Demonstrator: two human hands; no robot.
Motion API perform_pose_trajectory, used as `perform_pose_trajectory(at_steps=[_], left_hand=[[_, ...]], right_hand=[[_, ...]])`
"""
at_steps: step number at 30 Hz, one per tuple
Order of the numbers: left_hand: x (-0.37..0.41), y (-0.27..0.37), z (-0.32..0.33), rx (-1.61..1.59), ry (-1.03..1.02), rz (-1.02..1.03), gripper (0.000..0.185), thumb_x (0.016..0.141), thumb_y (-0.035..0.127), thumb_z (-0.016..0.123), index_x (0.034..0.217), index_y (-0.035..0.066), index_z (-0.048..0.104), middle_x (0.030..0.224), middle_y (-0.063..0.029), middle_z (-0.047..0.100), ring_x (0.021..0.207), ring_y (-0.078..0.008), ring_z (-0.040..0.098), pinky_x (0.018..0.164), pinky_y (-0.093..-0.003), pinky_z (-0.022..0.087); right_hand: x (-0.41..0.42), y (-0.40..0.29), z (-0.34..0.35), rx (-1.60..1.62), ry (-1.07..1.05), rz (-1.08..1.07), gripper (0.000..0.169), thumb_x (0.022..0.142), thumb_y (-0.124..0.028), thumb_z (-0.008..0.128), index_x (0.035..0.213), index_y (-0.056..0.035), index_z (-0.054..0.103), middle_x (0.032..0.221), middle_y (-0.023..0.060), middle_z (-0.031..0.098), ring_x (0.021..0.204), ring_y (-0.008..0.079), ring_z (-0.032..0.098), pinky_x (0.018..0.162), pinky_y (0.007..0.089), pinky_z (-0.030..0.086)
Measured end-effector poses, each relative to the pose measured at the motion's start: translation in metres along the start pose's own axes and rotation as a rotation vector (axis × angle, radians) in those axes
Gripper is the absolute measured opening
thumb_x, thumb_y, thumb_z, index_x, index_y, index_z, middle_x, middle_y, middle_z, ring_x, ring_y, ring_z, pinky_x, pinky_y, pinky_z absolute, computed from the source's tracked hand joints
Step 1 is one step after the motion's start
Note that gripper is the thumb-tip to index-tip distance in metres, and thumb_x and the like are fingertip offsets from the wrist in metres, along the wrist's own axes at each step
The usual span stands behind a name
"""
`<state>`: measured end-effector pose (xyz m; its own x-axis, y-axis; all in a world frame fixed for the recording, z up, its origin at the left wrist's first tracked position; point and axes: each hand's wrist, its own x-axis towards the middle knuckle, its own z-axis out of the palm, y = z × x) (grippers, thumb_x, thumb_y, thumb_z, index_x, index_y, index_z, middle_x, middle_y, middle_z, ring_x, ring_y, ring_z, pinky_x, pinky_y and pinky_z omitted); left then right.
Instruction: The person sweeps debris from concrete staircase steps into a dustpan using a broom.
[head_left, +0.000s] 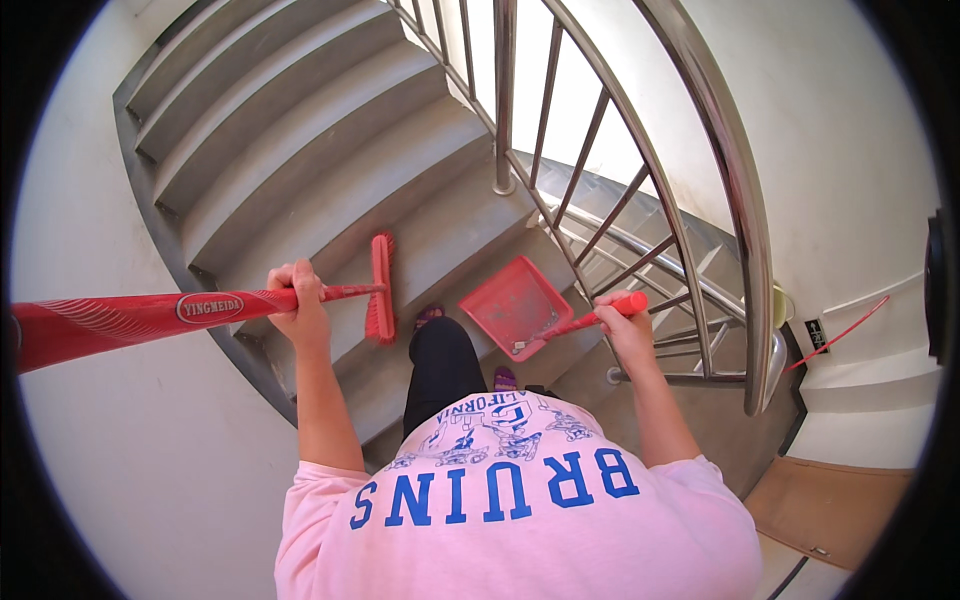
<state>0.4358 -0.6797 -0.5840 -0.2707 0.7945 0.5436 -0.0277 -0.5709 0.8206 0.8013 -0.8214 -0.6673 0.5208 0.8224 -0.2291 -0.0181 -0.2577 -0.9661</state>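
Observation:
My left hand (304, 304) grips the red handle (142, 315) of a broom, which reaches out past the left side of the view. The broom's head (382, 289), with red bristles, lies across a stair step just ahead of my bent leg. In my right hand (626, 330) is the short red handle (600, 316) of a dustpan. Its red pan (517, 304) sits low on the stairs beside the railing, with grey dirt and a small pale scrap (519, 346) inside. Whether the pan touches the step, I cannot tell.
Grey concrete stairs (322, 150) climb ahead. A stainless-steel railing (720, 150) curves along my right, a white wall (135, 420) along my left. Low at the right are a brown board (825, 502) and a thin red rod (847, 330). My purple sandal (505, 379) rests below.

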Motion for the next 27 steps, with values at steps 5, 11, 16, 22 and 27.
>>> perform_pose_trajectory(at_steps=[5, 11, 16, 22, 27], left_hand=[[-0.006, 0.002, 0.000, 0.016, -0.015, 0.008, 0.019, 0.086, 0.003, 0.054, 0.071, 0.006, 0.043, 0.061, -0.0003, 0.045, 0.049, -0.0054, 0.041, 0.046, -0.0212, 0.037], [-0.012, 0.002, 0.003, 0.025, 0.005, 0.001, 0.021, 0.086, 0.003, 0.054, 0.070, 0.007, 0.042, 0.061, 0.0006, 0.044, 0.050, -0.0048, 0.040, 0.046, -0.0207, 0.036], [-0.017, 0.001, 0.003, 0.056, -0.021, 0.038, 0.022, 0.086, 0.003, 0.056, 0.069, 0.007, 0.041, 0.060, 0.0013, 0.044, 0.051, -0.0044, 0.040, 0.047, -0.0198, 0.035], [-0.020, -0.001, 0.007, 0.078, -0.004, 0.008, 0.024, 0.085, 0.003, 0.057, 0.068, 0.008, 0.041, 0.060, 0.0030, 0.043, 0.052, -0.0037, 0.039, 0.048, -0.0197, 0.034], [-0.012, -0.003, 0.009, 0.124, 0.000, 0.040, 0.024, 0.085, 0.003, 0.058, 0.067, 0.008, 0.043, 0.059, 0.0050, 0.043, 0.051, -0.0024, 0.038, 0.047, -0.0188, 0.032]], right_hand=[[0.030, 0.015, 0.017, -0.060, -0.026, -0.020, 0.013, 0.071, -0.015, 0.064, 0.077, -0.0045, 0.059, 0.070, 0.0013, 0.058, 0.065, 0.0106, 0.054, 0.060, 0.0259, 0.043], [0.070, 0.017, 0.039, -0.089, -0.088, -0.020, 0.010, 0.075, -0.014, 0.064, 0.077, -0.0068, 0.057, 0.066, 0.0002, 0.054, 0.053, 0.0072, 0.047, 0.049, 0.0204, 0.038], [0.090, 0.011, 0.051, -0.061, -0.118, -0.013, 0.012, 0.076, -0.015, 0.064, 0.076, -0.0079, 0.055, 0.065, -0.0008, 0.053, 0.051, 0.0062, 0.045, 0.048, 0.0205, 0.037], [0.102, 0.000, 0.051, -0.031, -0.174, 0.030, 0.012, 0.076, -0.018, 0.065, 0.079, -0.0105, 0.055, 0.067, -0.0021, 0.053, 0.054, 0.0061, 0.048, 0.049, 0.0200, 0.038], [0.108, -0.002, 0.049, -0.041, -0.223, 0.025, 0.012, 0.077, -0.017, 0.065, 0.078, -0.0106, 0.055, 0.069, -0.0022, 0.053, 0.055, 0.0061, 0.047, 0.049, 0.0202, 0.038]])
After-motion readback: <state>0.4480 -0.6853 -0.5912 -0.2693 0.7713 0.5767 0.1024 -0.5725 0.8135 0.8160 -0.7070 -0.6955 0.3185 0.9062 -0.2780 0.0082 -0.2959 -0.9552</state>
